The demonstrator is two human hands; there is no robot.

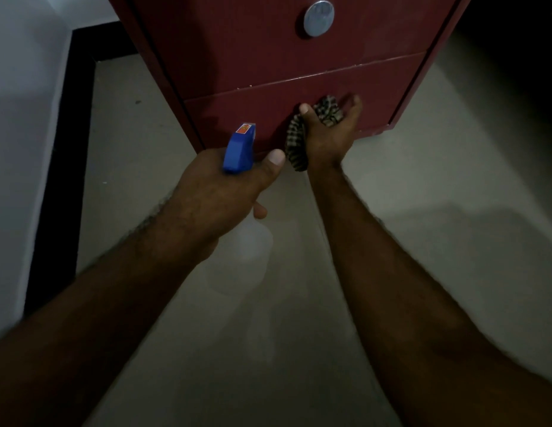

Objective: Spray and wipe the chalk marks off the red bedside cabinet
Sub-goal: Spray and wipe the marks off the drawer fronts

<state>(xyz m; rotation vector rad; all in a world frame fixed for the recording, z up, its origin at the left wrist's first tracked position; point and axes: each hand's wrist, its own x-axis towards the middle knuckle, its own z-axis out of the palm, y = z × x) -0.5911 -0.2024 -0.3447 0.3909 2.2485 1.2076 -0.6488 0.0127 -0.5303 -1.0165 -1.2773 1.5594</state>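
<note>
While your right hand (pixel 327 137) clamps the cloth (pixel 325 110) in curled fingers (pixel 356 106) against the lower drawer (pixel 253 112) of the cabinet (pixel 268 57), your left hand (pixel 219 198) — fingers wrapped round the sprayer (pixel 239 147) — hangs just left of it and nearer you, nozzle aimed at that drawer.

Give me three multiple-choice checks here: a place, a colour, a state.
1. The checked cloth is against which part of the red cabinet? A its top B lower drawer front C its back
2. The spray bottle head is? A blue B green C white
3. The left hand is? A empty B gripping the spray bottle C flat on the cabinet
Key: B, the right hand holds the cloth below the drawer seam; A, the trigger head shows blue; B, the hand wraps its neck.
</note>
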